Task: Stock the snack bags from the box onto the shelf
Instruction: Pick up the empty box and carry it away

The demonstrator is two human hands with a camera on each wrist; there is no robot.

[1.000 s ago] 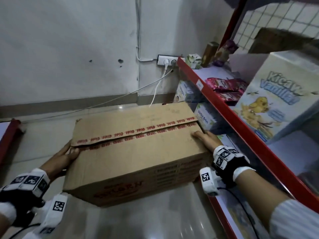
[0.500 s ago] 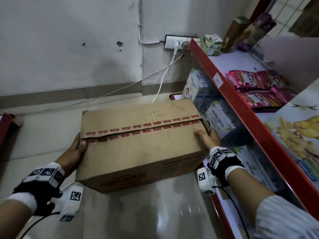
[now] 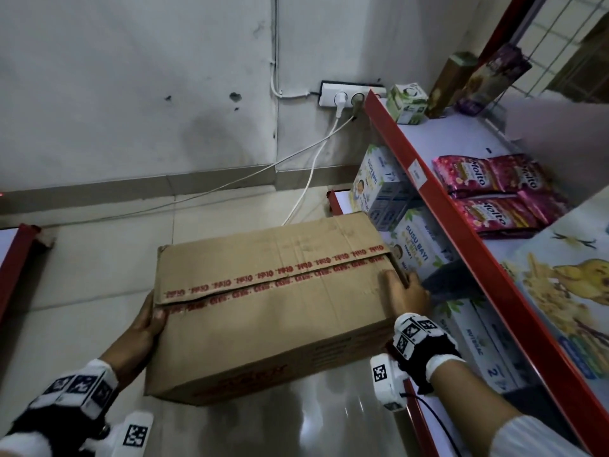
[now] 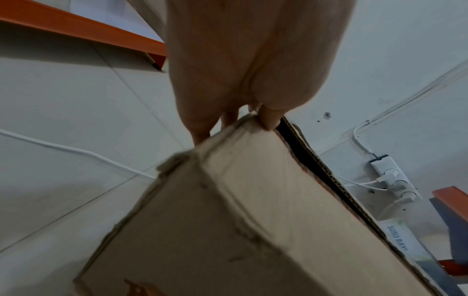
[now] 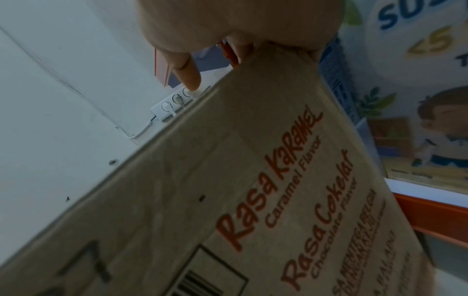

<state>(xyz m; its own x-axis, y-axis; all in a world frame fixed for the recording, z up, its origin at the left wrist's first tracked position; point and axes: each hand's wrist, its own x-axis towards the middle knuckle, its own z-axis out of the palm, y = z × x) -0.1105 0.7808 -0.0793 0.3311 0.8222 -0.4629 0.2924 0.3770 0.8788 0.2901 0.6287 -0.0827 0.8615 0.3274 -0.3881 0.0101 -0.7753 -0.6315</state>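
Cardboard is what we have in hand: the box (image 3: 270, 301) is carried between our two hands, clear of the tiled floor (image 3: 82, 291) and just beside the red shelf (image 3: 438, 206); its flaps are closed, with a slit showing along the red printed tape (image 3: 273, 278), so the snack bags inside cannot be seen. Our left hand (image 3: 140, 331) clasps the end of the box nearest it, thumb over the top edge, fingers wrapped round the side; our right hand (image 3: 407, 290) holds the opposite top corner, thumb laid on the flap, the remaining fingers hidden behind the end panel; the right wrist view shows one finger (image 5: 188, 74) extended past the edge, off the cardboard.

Risks, in our judgement: the hold relies on pressure at the two ends, not support from below, so a heavy load could slide down through the fingers; the slit flap under our left thumb may give way if pressed; the milk cartons (image 3: 415, 245) on the lower tier stand just beyond our right fingers and could be knocked if the box swings that way; white cables (image 3: 306, 189) trail over the floor beyond the box and could snag it when set down.
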